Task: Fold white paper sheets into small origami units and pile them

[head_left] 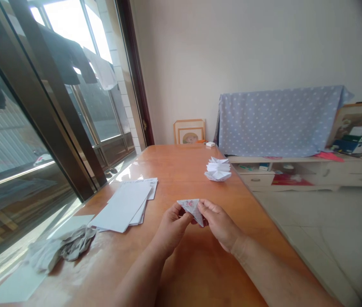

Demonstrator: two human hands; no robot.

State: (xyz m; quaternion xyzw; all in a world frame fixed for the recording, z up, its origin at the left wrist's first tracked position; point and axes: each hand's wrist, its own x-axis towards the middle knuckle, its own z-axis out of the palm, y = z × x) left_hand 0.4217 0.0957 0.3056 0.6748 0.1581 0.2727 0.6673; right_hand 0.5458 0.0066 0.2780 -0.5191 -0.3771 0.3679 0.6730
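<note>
Between my two hands, above the wooden table [181, 170], is a small folded paper triangle [191, 206] with printed reddish marks and dark writing on its face. My left hand [172, 228] pinches its left side, the thumb lying along the lower edge. On the right side, my right hand [217, 224] grips it with the thumb on top. The fingertips underneath are partly hidden by the paper. Beyond my right hand stands a stack of folded white paper pieces [218, 168] with pointed ends.
Left of my hands lies a loose pile of white paper sheets [125, 204]. Crumpled grey gloves or cloth [77, 243] rest nearer the left edge. A small white box [210, 144] sits at the far end. A dotted blue cloth [276, 121] covers something on the low cabinet [299, 177].
</note>
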